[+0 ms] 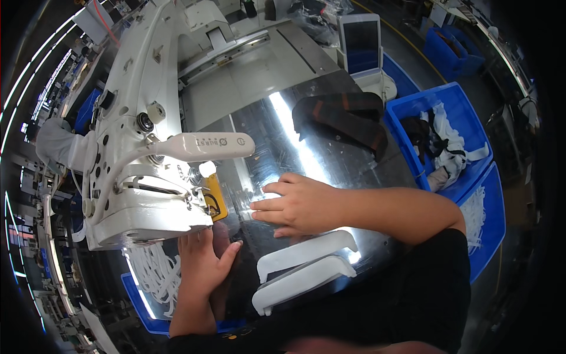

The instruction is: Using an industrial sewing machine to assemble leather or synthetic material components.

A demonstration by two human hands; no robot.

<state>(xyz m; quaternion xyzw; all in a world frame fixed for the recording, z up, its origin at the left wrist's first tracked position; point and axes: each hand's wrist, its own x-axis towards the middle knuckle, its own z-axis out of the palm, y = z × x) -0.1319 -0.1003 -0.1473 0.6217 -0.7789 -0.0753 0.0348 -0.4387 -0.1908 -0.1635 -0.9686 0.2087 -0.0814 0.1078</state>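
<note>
An industrial sewing machine's white head (147,206) stands at the left, with a yellow plate (217,197) at its needle area. My left hand (203,259) lies flat beside the front of the head, thumb spread away; the machine hides the fingertips. My right hand (300,206) rests palm down with fingers apart on the shiny metal table (253,171), to the right of the yellow plate. It holds nothing. Nearer to me lie two white folded strips, a far one (306,253) and a near one (303,284), side by side.
Dark plaid fabric (342,115) lies on the table's far right. Beyond it stands a small screen (361,44). At right, a blue bin (471,112) holds white and black cloth; another blue bin (495,218) holds white strips. More white strips (154,274) hang at lower left.
</note>
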